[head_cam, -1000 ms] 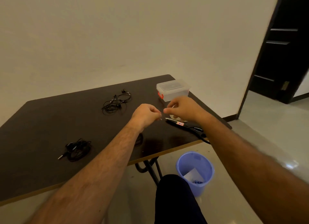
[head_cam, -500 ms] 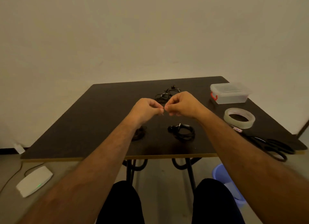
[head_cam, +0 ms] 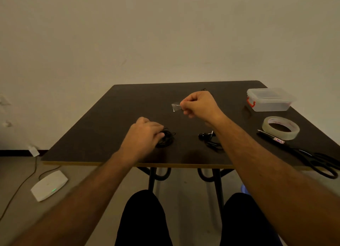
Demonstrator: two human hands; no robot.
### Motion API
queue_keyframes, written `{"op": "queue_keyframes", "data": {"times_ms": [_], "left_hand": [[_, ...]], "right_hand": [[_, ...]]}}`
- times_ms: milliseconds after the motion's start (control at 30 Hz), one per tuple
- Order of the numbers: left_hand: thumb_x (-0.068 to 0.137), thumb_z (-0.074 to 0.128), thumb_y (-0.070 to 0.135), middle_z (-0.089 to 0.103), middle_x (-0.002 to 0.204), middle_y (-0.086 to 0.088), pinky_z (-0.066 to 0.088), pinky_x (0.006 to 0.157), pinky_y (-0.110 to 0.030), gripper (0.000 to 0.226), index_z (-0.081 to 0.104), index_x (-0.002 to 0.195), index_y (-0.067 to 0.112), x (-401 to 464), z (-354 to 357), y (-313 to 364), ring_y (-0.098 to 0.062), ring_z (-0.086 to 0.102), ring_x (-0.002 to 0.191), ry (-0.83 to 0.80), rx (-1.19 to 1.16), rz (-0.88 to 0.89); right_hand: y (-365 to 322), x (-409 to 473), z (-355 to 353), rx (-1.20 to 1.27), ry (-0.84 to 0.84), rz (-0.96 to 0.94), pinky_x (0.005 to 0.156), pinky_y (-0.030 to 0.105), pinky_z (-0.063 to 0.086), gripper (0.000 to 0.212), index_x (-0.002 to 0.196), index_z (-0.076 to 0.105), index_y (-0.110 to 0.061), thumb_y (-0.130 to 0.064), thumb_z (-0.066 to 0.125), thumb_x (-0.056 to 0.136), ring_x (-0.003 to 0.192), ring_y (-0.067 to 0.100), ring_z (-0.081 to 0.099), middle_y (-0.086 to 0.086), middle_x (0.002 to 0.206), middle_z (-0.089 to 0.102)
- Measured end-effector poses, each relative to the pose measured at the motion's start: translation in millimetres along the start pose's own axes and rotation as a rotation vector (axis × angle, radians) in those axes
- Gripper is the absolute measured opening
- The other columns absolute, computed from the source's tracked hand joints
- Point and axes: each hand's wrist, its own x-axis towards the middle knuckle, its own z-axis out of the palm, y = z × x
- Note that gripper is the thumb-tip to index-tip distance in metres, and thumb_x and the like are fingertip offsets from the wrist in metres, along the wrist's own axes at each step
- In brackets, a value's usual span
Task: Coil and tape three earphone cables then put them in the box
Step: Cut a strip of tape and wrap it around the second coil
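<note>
Tape strip ready, coil waiting near the counter's front edge

The right hand [head_cam: 199, 106] pinches a small clear tape strip [head_cam: 176, 107] above the counter [head_cam: 114, 120]; the left hand [head_cam: 144, 133] rests curled on a black earphone coil [head_cam: 166, 140], though I cannot tell whether it truly grips it. A second coil [head_cam: 209, 140] lies just beside, the lidded box [head_cam: 269, 99] sits at the far right corner. The cable looks light, limp and springy, so pinching across all its loops should stop it unwinding; the tape is flimsy and sticky, best held by one end.

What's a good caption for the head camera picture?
Right hand pinches tape piece; left hand reaches coiled earphone cable.
</note>
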Motion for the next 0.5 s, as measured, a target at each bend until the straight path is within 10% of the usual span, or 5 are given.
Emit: {"op": "queue_keyframes", "data": {"times_ms": [500], "left_hand": [[0.102,0.046,0.038,0.048,0.144,0.008,0.027,0.111,-0.04,0.036,0.054,0.137,0.032,2.4,23.1,3.6,-0.018,0.03,0.139,-0.286,0.164,-0.013]], "right_hand": [[5.9,-8.9,12.7,0.047,-0.073,-0.007,0.067,0.029,0.059,0.006,0.088,0.072,-0.009,-0.014,0.07,0.089,0.071,0.012,0.069,0.006,0.082,0.073]]}}
